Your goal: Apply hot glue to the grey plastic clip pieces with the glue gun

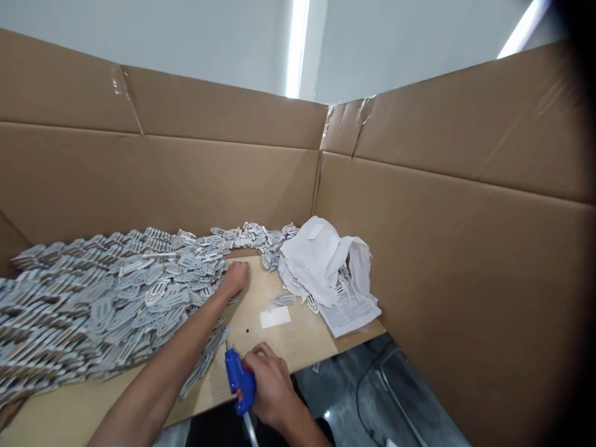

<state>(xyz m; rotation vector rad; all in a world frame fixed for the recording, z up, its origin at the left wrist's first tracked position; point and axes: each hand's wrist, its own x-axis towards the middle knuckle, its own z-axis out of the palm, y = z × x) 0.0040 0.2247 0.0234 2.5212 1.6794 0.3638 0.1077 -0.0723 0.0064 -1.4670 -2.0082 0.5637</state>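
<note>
A blue hot glue gun (240,380) with a glue stick trailing from its back end is gripped in my right hand (270,386). Its nozzle points away from me, over the wooden tabletop. My left hand (237,277) stretches forward to the right edge of a large heap of grey, loop-shaped flat pieces (135,298). The fingers of that hand are curled closed, and whatever lies in them is hidden. A short row of the same pieces (209,357) lies between my left forearm and the glue gun.
Crumpled white paper (314,254) covers more pieces at the back right, beside a printed sheet (349,313). A small white card (275,317) lies on the wooden tabletop (298,344). Tall cardboard walls (223,174) stand behind and to the right. A cable (358,397) hangs below the table edge.
</note>
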